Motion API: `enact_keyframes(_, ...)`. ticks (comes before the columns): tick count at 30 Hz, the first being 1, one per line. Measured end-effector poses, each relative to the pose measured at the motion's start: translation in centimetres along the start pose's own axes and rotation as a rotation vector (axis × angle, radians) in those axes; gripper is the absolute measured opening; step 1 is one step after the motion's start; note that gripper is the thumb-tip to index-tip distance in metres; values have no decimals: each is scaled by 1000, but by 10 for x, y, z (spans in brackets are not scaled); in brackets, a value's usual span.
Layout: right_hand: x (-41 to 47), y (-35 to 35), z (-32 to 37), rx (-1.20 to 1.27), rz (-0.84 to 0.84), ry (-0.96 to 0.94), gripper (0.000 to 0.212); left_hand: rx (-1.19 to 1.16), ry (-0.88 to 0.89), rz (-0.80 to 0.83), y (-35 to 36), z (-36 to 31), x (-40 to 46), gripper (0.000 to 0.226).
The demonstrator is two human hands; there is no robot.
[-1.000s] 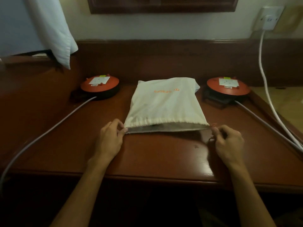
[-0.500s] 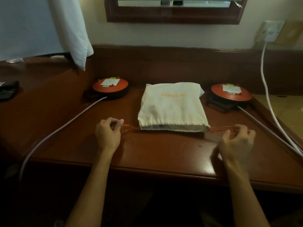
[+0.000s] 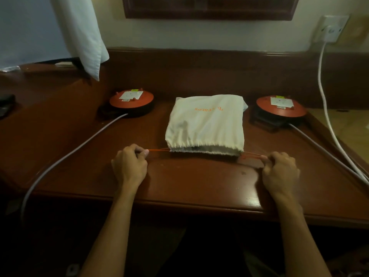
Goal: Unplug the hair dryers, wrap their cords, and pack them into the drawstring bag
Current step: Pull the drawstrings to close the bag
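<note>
on the dark red-brown wooden worktop (image 3: 199,182) the cream cloth drawstring bag (image 3: 206,124) lies straight ahead, its gathered mouth facing the person. the thin orange drawstring (image 3: 158,150) runs crosswise; the left hand (image 3: 129,166) and right hand (image 3: 280,170) each pinch an end, equally near, well apart.

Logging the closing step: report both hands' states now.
Left hand: fingers pinch the thin orange drawstring.
Right hand: fingers grip the drawstring's other end at the cream cloth bag.
</note>
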State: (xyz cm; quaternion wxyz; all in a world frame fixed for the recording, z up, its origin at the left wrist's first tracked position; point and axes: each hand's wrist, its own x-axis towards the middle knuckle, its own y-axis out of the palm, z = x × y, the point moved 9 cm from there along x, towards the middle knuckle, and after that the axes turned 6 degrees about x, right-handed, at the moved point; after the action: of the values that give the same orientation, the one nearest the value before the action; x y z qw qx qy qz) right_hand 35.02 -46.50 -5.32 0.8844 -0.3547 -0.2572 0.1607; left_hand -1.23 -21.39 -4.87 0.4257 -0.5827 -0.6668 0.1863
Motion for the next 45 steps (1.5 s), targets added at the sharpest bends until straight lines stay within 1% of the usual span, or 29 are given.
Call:
enact_keyframes(3, -4, -18, -8, 2, -135, 132, 24, 31, -168, -55, -6, 14, 0, 8)
enact_keyframes(5, -7, -26, -2, -16, -203, 95, 22, 32, -146, -73, -8, 11, 0, 10)
enact_keyframes(6, -7, -27, 3, -15, -224, 41, 25, 20, -94, -85, -9, 6, 1, 17)
enact_keyframes(7, -8, -25, 9, -18, -215, -25, 33, 1, -15, -97, -10, -2, 0, 26)
enact_keyframes(9, -9, -10, 26, -41, -97, -188, 49, 12, 235, -76, -6, -31, -6, 34)
enact_keyframes(11, -10, 13, 42, -69, 50, -328, 52, 69, 477, 47, 15, -63, -16, 33)
enact_keyframes(12, -9, 26, 48, -89, 125, -358, 49, 109, 543, 126, 29, -74, -19, 34)
enact_keyframes(13, -8, 37, 53, -132, 190, -380, 44, 144, 570, 192, 41, -82, -20, 34)
enact_keyframes(14, -6, 46, 56, -184, 224, -399, 36, 149, 567, 245, 50, -86, -19, 32)
enact_keyframes(15, -4, 49, 61, -203, 231, -414, 28, 105, 547, 274, 54, -90, -16, 26)
enact_keyframes(16, -2, 50, 64, -155, 243, -423, 21, 29, 518, 295, 55, -90, -12, 20)
enact_keyframes(17, 0, 48, 66, -34, 272, -410, 18, -39, 497, 311, 55, -88, -7, 17)
enact_keyframes(19, 6, 43, 60, 280, 359, -316, 21, -129, 472, 344, 52, -81, 2, 17)
enact_keyframes(20, 9, 38, 57, 377, 366, -290, 22, -179, 451, 346, 48, -77, 6, 17)
enact_keyframes(21, 12, 32, 56, 408, 341, -301, 20, -226, 423, 328, 41, -74, 10, 17)
enact_keyframes(25, 31, 10, 61, 371, 135, -366, 15, -344, 303, 94, 9, -76, 25, 10)
enact_keyframes(28, 52, -4, 64, 356, 5, -374, 14, -427, 228, -9, -7, -83, 38, 11)
enact_keyframes(30, 65, -13, 58, 322, -56, -358, 14, -442, 174, -46, -16, -82, 51, 15)
enact_keyframes(32, 74, -19, 49, 265, -76, -341, 15, -428, 140, -60, -22, -78, 61, 16)
enact_keyframes(36, 77, -23, 36, 102, -101, -348, 20, -381, 127, -108, -31, -66, 71, 14)
enact_keyframes(39, 71, -28, 33, 55, -127, -397, 18, -370, 82, -136, -36, -55, 74, 15)
enact_keyframes(41, 69, -30, 30, 51, -133, -395, 16, -325, 78, -134, -36, -52, 72, 17)
enact_keyframes(43, 69, -24, 21, 57, -105, -358, 14, -322, 42, -128, -32, -47, 70, 18)
enact_keyframes(45, 67, -10, 9, 71, -35, -290, 13, -363, -29, -91, -21, -45, 64, 18)
